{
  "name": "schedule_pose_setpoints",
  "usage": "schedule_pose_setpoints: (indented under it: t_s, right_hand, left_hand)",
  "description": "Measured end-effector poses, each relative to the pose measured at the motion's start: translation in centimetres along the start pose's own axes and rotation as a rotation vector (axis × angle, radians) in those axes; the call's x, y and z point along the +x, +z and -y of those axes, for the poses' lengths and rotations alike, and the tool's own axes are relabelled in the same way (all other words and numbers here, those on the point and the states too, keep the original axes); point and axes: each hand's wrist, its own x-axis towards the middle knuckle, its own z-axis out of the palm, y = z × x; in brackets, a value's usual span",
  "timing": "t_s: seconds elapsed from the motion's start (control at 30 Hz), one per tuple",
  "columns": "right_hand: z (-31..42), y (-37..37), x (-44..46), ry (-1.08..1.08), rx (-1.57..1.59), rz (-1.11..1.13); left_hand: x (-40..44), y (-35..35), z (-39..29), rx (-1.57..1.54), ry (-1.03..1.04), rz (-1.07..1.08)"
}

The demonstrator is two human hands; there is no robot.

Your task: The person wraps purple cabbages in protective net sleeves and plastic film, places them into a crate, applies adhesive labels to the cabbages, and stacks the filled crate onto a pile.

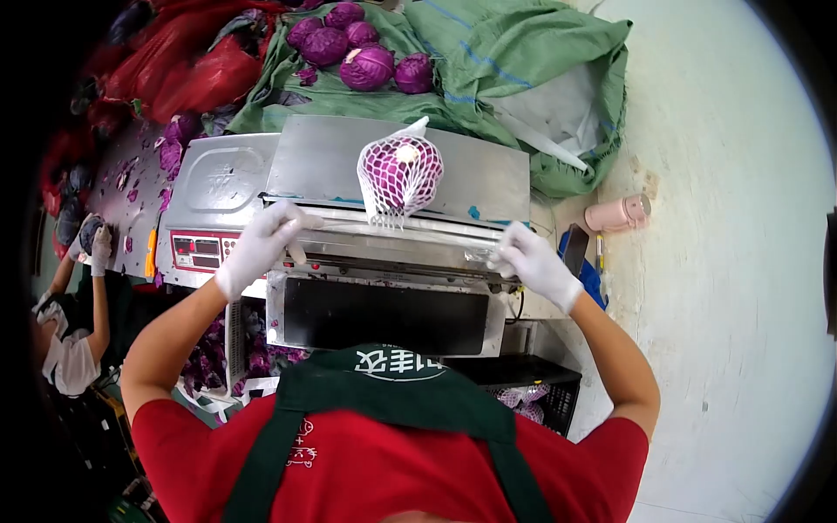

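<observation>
Both my hands wear white gloves and grip the ends of a stretched strip of clear plastic film along the front of a metal wrapping machine. My left hand pinches the film's left end, and my right hand is closed on its right end. Between them, a purple cabbage in a white foam net sits on the machine's metal top, its pale stem end facing up. Closer to my body lies the machine's black flat plate.
Left of the machine stands a scale with a red-edged panel. Loose purple cabbages lie on green sacking behind. At right are a pink bottle and a phone. Another person's gloved hands hold a cabbage at far left.
</observation>
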Motion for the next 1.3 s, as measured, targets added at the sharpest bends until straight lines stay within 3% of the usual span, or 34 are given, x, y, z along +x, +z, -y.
schedule_pose_setpoints:
  t_s: [0.07, 0.13, 0.2, 0.27, 0.33, 0.4, 0.47, 0.5, 0.53, 0.57, 0.6, 0.67, 0.73, 0.8, 0.87, 0.9, 0.93, 1.0, 1.07, 1.1, 1.13, 1.2, 1.23, 1.27, 1.3]
  right_hand:
    - [2.1, -0.7, -1.1, -0.153, 0.095, -0.006]
    - [4.7, -2.3, -0.3, -0.283, 0.26, -0.049]
    - [7.0, -3.2, 2.1, -0.561, 0.378, -0.224]
    - [6.9, -3.3, 6.9, -0.771, 0.0, -0.443]
    - [5.7, -2.3, 10.7, -0.798, -0.53, -0.511]
    - [3.9, -0.7, 14.2, -0.864, -0.722, -0.326]
    - [2.2, 2.2, 16.1, -0.723, -0.556, -0.159]
    - [2.4, 2.2, 16.2, -0.725, -0.557, -0.162]
    - [2.6, 2.3, 16.2, -0.649, -0.282, -0.108]
    - [2.8, 2.4, 15.8, -0.563, -0.011, -0.052]
    - [3.5, 2.2, 14.6, -0.555, -0.009, -0.047]
    - [4.7, 1.4, 10.9, -0.255, 0.093, 0.198]
    - [3.3, 2.5, 7.8, -0.189, 0.175, 0.348]
    - [4.5, 3.3, 3.1, 0.302, 0.496, 0.527]
    - [3.5, 4.8, -0.5, 0.412, 0.705, 0.54]
    - [0.6, 6.3, -1.5, 0.355, 0.786, 0.566]
    - [-0.2, 7.1, -2.6, 0.486, 0.828, 0.599]
    - [-2.3, 8.5, -3.8, 0.56, 0.928, 0.695]
    - [-5.4, 10.3, -4.1, 0.422, 1.095, 0.718]
    - [-6.3, 10.7, -4.2, 0.443, 1.055, 0.695]
    - [-6.9, 10.9, -4.3, 0.463, 1.015, 0.669]
    - [-6.8, 11.1, -5.1, 0.497, 1.022, 0.61]
    - [-6.2, 10.8, -5.9, 0.519, 1.025, 0.504]
    - [-5.6, 10.5, -6.7, 0.542, 1.029, 0.4]
    - [-5.5, 10.6, -7.6, 0.567, 1.033, 0.297]
  left_hand:
    - [-1.0, -1.7, 0.7, -0.269, 0.208, -0.01]
    - [-0.1, -2.6, -1.3, -0.207, 0.383, -0.231]
    - [2.0, -3.2, -4.1, -0.216, 0.415, -0.247]
    - [5.3, -2.7, -6.7, 0.279, 0.886, -0.238]
    - [9.3, -1.4, -5.7, 0.738, 0.936, -0.147]
    - [12.5, 0.9, -4.4, 0.957, 0.797, -0.012]
    - [15.1, 2.7, -2.5, 0.401, 0.683, 0.122]
    - [15.3, 3.0, -2.6, 0.361, 0.674, 0.097]
    - [15.4, 3.3, -2.6, 0.367, 0.674, 0.103]
    - [15.4, 3.8, -2.4, 0.011, 0.514, 0.167]
    - [15.0, 4.5, -2.1, -0.347, 0.338, 0.22]
    - [12.8, 5.4, -2.1, -0.401, 0.21, 0.282]
    - [8.8, 6.4, -2.2, -0.511, -0.15, 0.34]
    - [6.0, 6.6, -2.2, -0.59, -0.395, 0.69]
    - [2.6, 8.2, -1.7, -0.672, -0.54, 0.709]
    - [1.2, 9.9, -1.1, -0.703, -0.605, 0.596]
    - [0.1, 11.4, -0.8, -0.726, -0.667, 0.482]
    - [-0.9, 11.8, 0.2, -0.798, -0.778, 0.607]
    - [-1.3, 13.1, 2.4, -0.871, -0.748, 0.563]
    - [-1.3, 13.6, 3.6, -0.883, -0.728, 0.546]
    - [-0.8, 13.0, 5.3, -0.806, -0.67, 0.717]
    - [-2.5, 13.7, 6.5, -0.863, -0.556, 0.621]
    - [-3.6, 12.9, 5.3, -0.855, -0.595, 0.617]
    - [-5.3, 11.5, 5.4, -0.496, -0.302, 0.48]
    - [-7.6, 11.2, 5.0, -0.243, -0.151, 0.263]
